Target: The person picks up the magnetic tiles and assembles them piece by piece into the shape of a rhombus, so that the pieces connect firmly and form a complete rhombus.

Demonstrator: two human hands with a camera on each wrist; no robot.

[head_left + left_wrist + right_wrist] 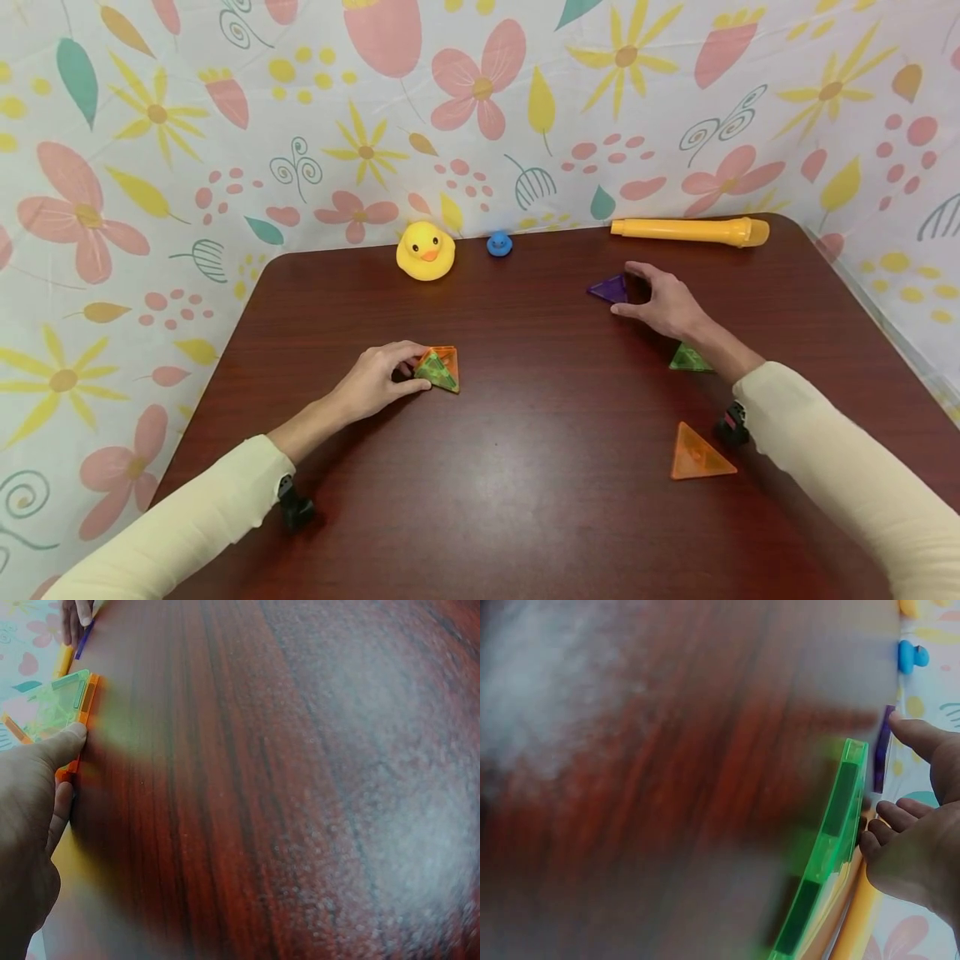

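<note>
My left hand (378, 379) pinches a small cluster of translucent magnetic tiles between thumb and fingers, with a green triangular tile (435, 372) in front of orange tiles (448, 358). In the left wrist view, the thumb presses the lower edge of the green tile (60, 701). At the right, my right hand (663, 302) reaches around a purple triangular tile (611, 289) lying on the table, thumb and fingers spread apart. The right wrist view has the thumb tip close to the purple tile (883, 750); whether they touch I cannot tell.
Near my right forearm lie a green triangular tile (688, 359) and an orange one (697, 457). Along the back of the brown table (487, 500) stand a yellow rubber duck (426, 252), a small blue duck (499, 244) and a yellow toy microphone (686, 232), before a floral cloth (480, 167).
</note>
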